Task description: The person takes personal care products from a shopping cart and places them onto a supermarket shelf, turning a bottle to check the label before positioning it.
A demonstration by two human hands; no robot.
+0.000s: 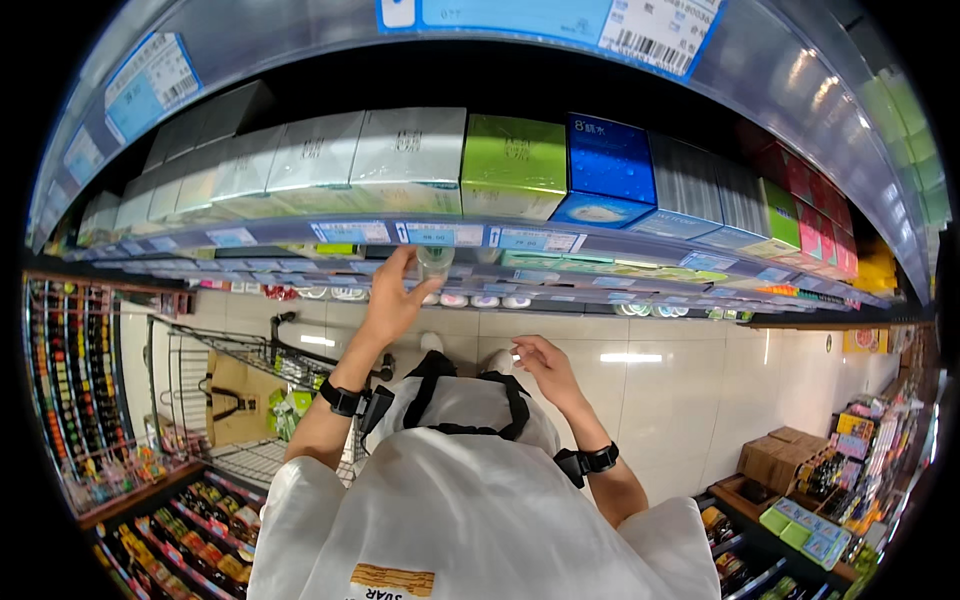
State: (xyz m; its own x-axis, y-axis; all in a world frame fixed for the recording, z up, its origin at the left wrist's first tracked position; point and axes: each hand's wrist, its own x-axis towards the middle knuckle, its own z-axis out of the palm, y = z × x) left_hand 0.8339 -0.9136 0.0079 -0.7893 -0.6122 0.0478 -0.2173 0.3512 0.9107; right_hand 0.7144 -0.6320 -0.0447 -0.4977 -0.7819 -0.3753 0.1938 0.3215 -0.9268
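My left hand [396, 294] reaches to a lower store shelf, its thumb and fingers around a clear cylindrical container [435, 262] with a pale green part near the top. The container's upper end is partly hidden by the shelf edge above. My right hand [546, 366] is off the shelf, over the floor, fingers loosely curled and nothing in it. On the shelf above my left hand stand silver-white boxes [409, 146], a green box [514, 154] and a blue box [610, 161].
Price labels line the shelf edge [637, 253]. A wire shopping cart [180, 375] holding a cardboard box [232, 405] and green packages [289, 412] stands left of me. Bottle racks [75, 360] lie far left; brown cartons [780, 457] sit at lower right. Tiled floor [675, 390] extends to the right.
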